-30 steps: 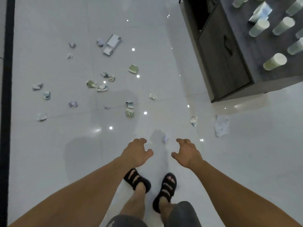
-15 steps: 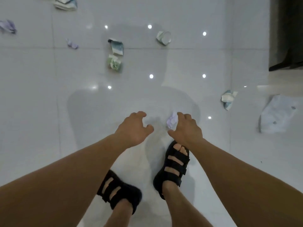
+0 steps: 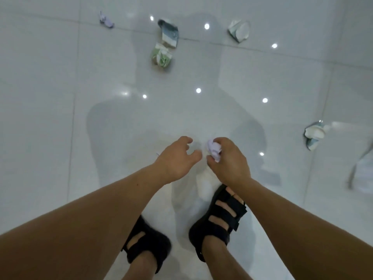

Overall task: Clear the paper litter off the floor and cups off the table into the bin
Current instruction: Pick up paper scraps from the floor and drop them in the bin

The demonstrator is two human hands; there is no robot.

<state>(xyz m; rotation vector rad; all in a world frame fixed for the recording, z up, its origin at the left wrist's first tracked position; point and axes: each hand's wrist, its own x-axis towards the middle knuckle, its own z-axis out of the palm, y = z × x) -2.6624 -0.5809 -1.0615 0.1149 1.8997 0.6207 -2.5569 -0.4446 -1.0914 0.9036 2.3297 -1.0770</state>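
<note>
My right hand (image 3: 229,161) is closed around a small crumpled lilac paper scrap (image 3: 214,149), just above the glossy white floor. Beside it, my left hand (image 3: 177,158) hovers with its fingers apart and nothing in it. More litter lies ahead: a green crumpled wad (image 3: 161,58), a blue-grey folded piece (image 3: 170,35) touching it, a white torn piece (image 3: 239,30), and a tiny lilac scrap (image 3: 106,20) at the far left. A white-and-teal wad (image 3: 313,136) lies to the right. No cups, table or bin are in view.
My two feet in black sandals (image 3: 219,221) stand below my hands on the tiled floor (image 3: 50,118). A flat white sheet of paper (image 3: 363,174) lies at the right edge. Bright ceiling-light reflections dot the tiles.
I have bent lower, so the floor fills the view and the cabinet with cups has left it. My right hand has reached the lilac scrap and closed on it.
</note>
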